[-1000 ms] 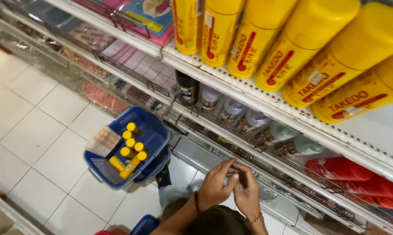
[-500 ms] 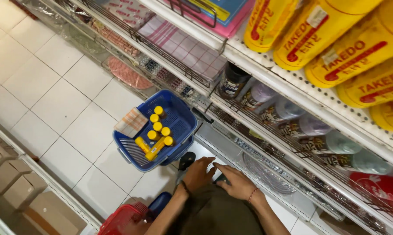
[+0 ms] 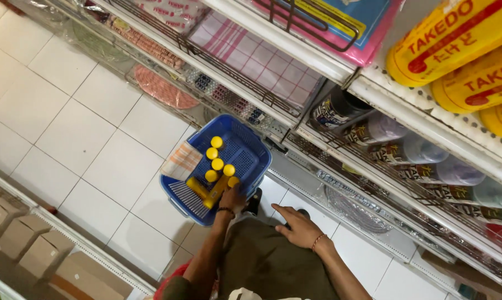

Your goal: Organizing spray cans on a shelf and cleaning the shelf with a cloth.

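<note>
On the white tiled floor [image 3: 78, 133] below us stands a blue basket [image 3: 245, 147], pushed close to the wire shelves [image 3: 273, 100] that run diagonally on the right, stocked with yellow tubes [image 3: 456, 39] and lidded jars [image 3: 406, 150]. Cardboard boxes [image 3: 34, 244] line the near left. We see yellow-capped bottles [image 3: 217, 164] upright in the basket, some lying flat, beside a folded striped cloth [image 3: 182, 161]. Our left hand [image 3: 233, 199] reaches into the basket's near edge, fingers curled on a lying bottle. Our right hand [image 3: 300, 226] rests open on our knee.

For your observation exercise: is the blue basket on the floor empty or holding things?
Holding things: the blue basket contains yellow-capped bottles, some upright, some lying.
</note>
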